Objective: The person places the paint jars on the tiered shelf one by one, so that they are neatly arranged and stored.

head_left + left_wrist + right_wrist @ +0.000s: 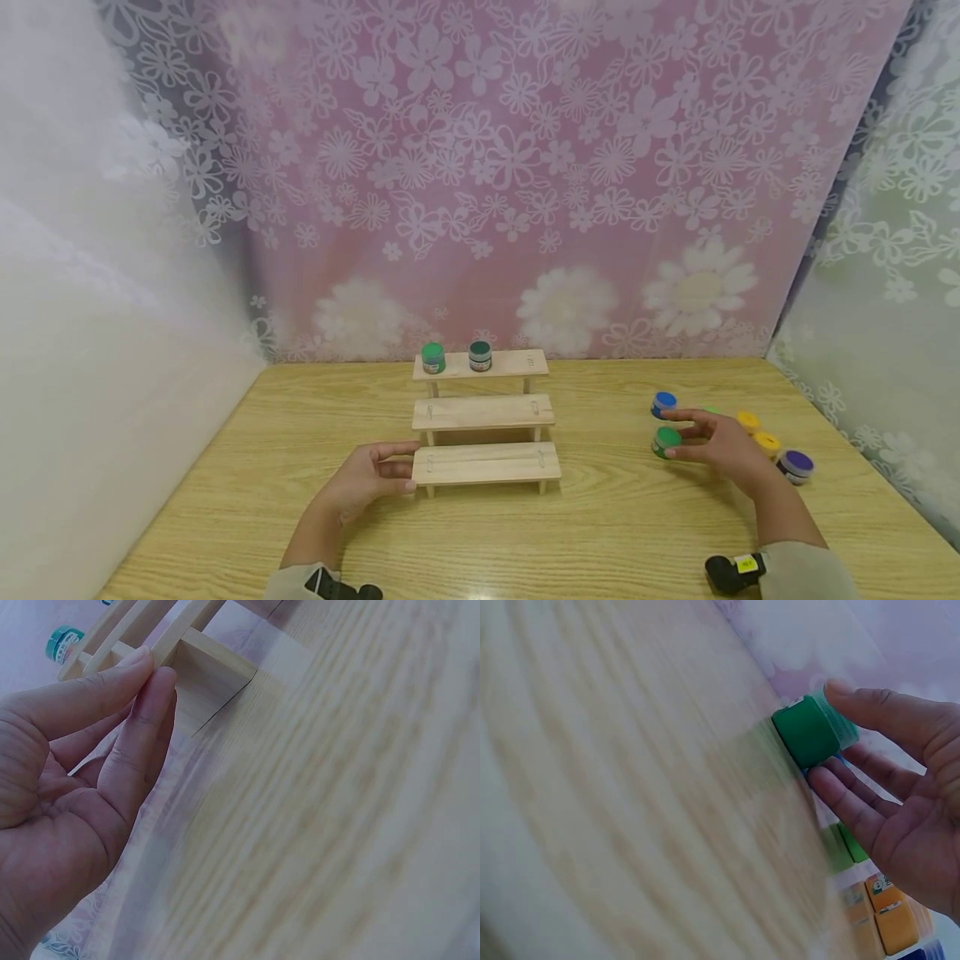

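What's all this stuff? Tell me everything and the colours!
Backdrop: one, flowered pink, behind
Side sheets: two, whitish, left and right
Table: one, yellowish wood, underneath
Wooden stand: one, pale wood, on table
Shelf green jar: one, green, top step, left
Dark green jar: one, dark green, beside it
Blue jar: one, blue, table's right side
Front green jar: one, green, before the blue
Bright green jar: one, bright green, right side, mostly hidden
Yellow jars: two, yellow, right side
Purple jar: one, purple, far right
Wrist cameras: two, black, on wrists
Sleeves: two, pale, at wrists
Left hand: one, pinching stand's lowest step
Right hand: one, around front green jar
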A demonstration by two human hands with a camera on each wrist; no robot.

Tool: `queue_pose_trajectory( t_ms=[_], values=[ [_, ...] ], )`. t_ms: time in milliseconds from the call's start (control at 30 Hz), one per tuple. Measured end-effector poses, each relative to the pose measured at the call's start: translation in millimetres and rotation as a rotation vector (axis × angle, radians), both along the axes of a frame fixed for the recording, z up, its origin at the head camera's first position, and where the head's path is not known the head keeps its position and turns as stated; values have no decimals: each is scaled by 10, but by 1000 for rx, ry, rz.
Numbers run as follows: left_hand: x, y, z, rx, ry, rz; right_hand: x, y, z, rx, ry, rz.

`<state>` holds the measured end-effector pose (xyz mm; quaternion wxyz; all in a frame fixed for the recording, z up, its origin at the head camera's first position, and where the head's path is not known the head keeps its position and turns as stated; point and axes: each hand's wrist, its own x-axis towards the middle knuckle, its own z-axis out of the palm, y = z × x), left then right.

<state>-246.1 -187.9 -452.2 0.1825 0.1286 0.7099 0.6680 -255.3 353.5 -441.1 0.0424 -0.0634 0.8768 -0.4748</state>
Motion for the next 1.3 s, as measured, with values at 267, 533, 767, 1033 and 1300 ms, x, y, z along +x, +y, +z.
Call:
queue_pose_trajectory(
  t_ms=[267, 533, 767, 1033, 1300],
  values=[
    [1, -4, 3, -4, -3, 1, -36, 53, -39, 4, -41, 13],
    [2, -11, -2, -3, 7, 2, -84, 74, -57, 23, -34, 30],
    [-11, -9, -18, 8, 9, -2, -87, 48, -40, 51, -10, 34],
    [-17, 3, -15, 10, 5, 0, -112, -12, -17, 70, 46, 23],
    [-9, -11, -23, 18, 6, -6, -119, -131, 56, 29, 77, 33]
  ],
)
